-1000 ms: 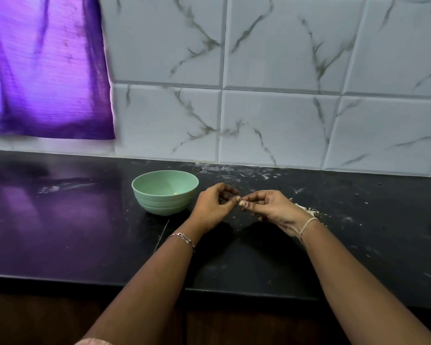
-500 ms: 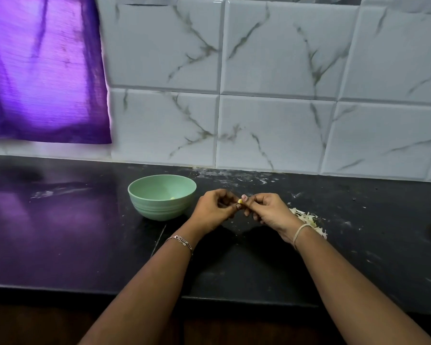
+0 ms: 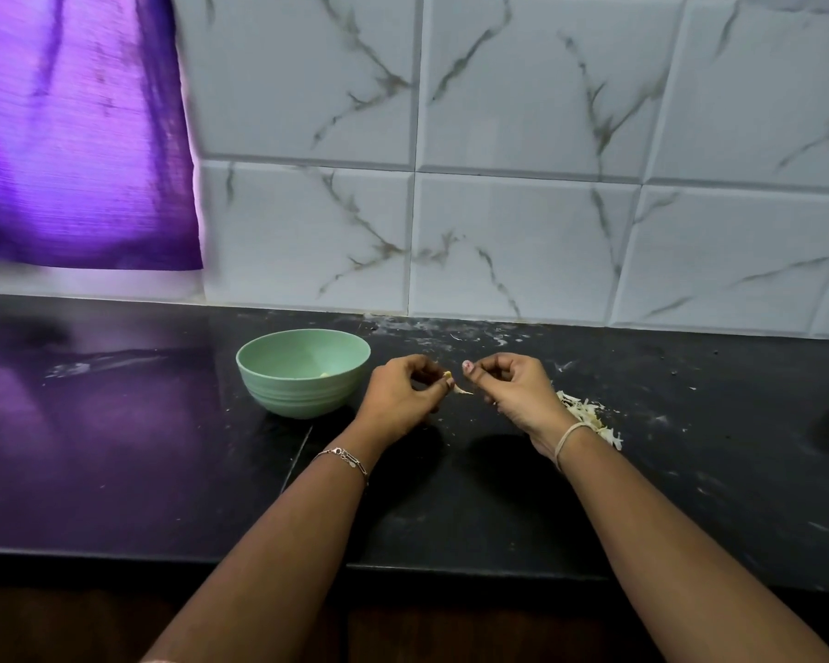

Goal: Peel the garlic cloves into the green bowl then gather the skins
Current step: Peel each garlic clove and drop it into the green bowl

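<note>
Garlic clove (image 3: 447,374), small and pale yellow, sits pinched in the left hand (image 3: 403,399) grip above the black stone bench (image 3: 116,447), just right of the ribbed pale-green bowl (image 3: 302,375). A thin white skin sliver (image 3: 464,390) trails beneath it. The right hand (image 3: 513,394) is curled; what its grip holds cannot be told. Half a second earlier the hands met at the clove; now they are apart.

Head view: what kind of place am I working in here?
Probably a home kitchen: a black countertop runs under a wall of marble-patterned tiles, with a green bowl and a pile of garlic skins on it.
</note>
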The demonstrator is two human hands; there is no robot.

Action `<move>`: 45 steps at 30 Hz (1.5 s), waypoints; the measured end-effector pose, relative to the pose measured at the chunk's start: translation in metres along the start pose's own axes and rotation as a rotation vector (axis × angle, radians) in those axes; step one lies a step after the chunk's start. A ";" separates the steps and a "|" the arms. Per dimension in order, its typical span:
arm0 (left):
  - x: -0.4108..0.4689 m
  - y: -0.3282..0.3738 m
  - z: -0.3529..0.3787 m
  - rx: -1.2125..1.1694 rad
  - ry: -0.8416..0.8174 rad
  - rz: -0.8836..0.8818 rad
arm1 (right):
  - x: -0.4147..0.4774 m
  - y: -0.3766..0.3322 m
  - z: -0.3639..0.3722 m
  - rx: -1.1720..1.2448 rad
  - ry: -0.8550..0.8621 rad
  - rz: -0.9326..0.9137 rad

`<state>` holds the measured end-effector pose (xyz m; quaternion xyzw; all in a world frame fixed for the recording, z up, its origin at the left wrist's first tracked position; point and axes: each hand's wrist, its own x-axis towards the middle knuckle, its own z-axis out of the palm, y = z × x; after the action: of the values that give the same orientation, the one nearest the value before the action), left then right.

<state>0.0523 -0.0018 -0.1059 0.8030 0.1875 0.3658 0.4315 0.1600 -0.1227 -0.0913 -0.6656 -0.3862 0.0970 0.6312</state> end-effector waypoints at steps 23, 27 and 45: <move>-0.003 0.008 0.000 -0.178 -0.072 -0.079 | 0.001 0.004 0.005 -0.123 -0.077 -0.081; -0.002 0.008 0.000 -0.271 -0.097 -0.161 | 0.006 0.010 0.006 -0.353 -0.016 -0.170; -0.004 0.012 -0.011 -0.592 -0.194 -0.371 | 0.002 0.005 0.012 -0.788 0.082 -0.434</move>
<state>0.0416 -0.0050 -0.0934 0.6265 0.1745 0.2418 0.7201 0.1555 -0.1115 -0.0974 -0.7622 -0.4990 -0.2183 0.3500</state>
